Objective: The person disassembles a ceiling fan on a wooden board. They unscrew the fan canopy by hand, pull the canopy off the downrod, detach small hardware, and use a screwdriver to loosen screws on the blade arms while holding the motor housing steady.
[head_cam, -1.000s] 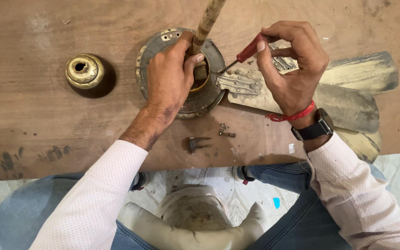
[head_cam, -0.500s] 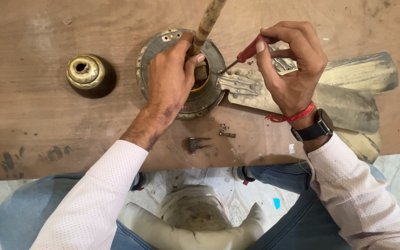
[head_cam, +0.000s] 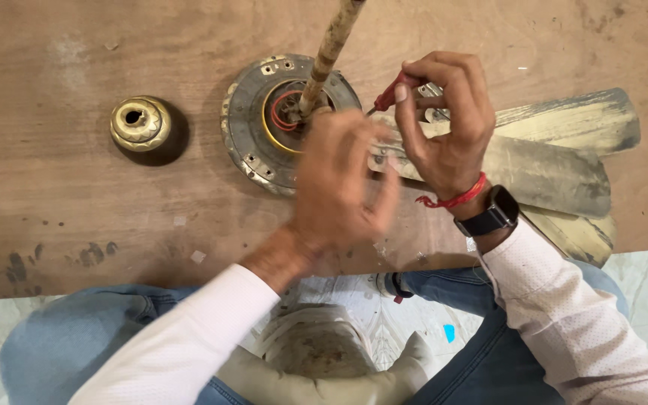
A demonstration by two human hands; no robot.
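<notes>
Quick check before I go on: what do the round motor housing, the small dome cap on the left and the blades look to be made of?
Motor housing: likely cast metal, dull grey, grimy, with worn gilt trim. Dome cap: shiny brass-coloured metal, or plated; the glints suggest so. Blades: thin flat sheet, painted cream and heavily soiled; metal or wood, unclear. Board beneath: brown plywood by its grain.

A brass dome-shaped cap stands alone on the worn wooden board, with a cream-coloured cover below.
</notes>
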